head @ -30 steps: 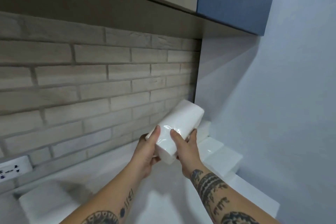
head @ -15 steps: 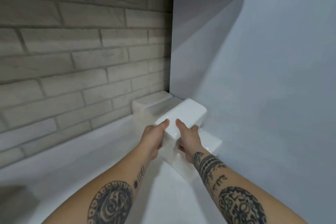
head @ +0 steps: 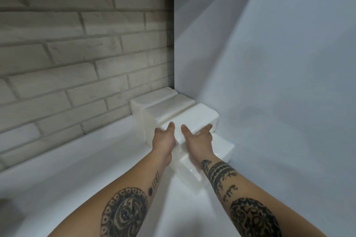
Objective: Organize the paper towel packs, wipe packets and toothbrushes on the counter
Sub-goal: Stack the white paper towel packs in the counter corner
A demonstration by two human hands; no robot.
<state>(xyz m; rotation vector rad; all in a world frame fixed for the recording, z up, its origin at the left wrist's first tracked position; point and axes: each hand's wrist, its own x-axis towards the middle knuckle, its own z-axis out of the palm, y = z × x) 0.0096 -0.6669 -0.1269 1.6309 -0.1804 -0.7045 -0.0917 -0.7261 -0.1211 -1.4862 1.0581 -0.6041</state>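
A white paper towel pack point(head: 194, 118) lies on top of a stack of other white packs in the counter's far right corner. My left hand point(head: 163, 141) grips its near left side and my right hand point(head: 198, 140) its near right side, thumbs on top. Behind it two more packs point(head: 159, 103) stand against the brick wall. Below it a lower pack point(head: 222, 148) juts out to the right, and another point(head: 189, 172) lies nearest to me. No wipe packets or toothbrushes are in view.
The white counter point(head: 86, 163) runs left from the packs. A grey brick backsplash point(head: 77, 54) closes the back and a plain pale wall point(head: 279, 82) closes the right side, meeting at the corner.
Both hands carried the pack from mid-air down and forward into the corner. It now rests flat on the stack, and the view has tilted down toward the counter.
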